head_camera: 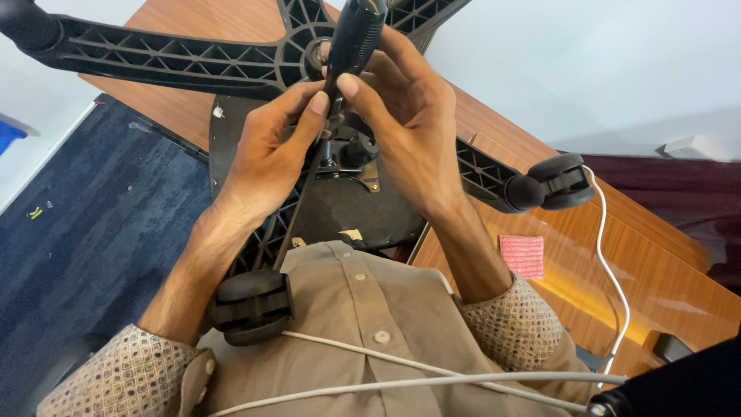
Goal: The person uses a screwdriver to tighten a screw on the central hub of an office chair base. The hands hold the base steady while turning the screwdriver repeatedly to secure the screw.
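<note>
Polished brown wood of the worktop [648,286] runs from upper left to lower right, with dark blue carpet [85,208] to its left and a pale wall behind. Over it, just above my lap, I hold a black screwdriver handle [353,38], ribbed and upright, tilted slightly to the right. My right hand [409,131] wraps it from the right side, grip clamped on the handle with the thumb pressed across its lower end. My left hand [270,154] comes up from the left, its fingertips closed on the handle's base where the shaft begins; that grip is together on the tool too. The tip goes down toward a small black fitting at the middle of the chair underside, though my fingers hide the exact spot, so I cannot tell whether it touches a screw.

Under the hands lies an upturned black chair base [193,58], its ribbed plastic arms spreading out from a hub. One castor wheel [251,306] rests against my beige shirt [363,340], another castor [559,181] sticks out to the right over the wood. A pink cloth square [522,255] lies flat on the worktop beside my right forearm, and a white cable [610,270] trails past it down across my shirt
</note>
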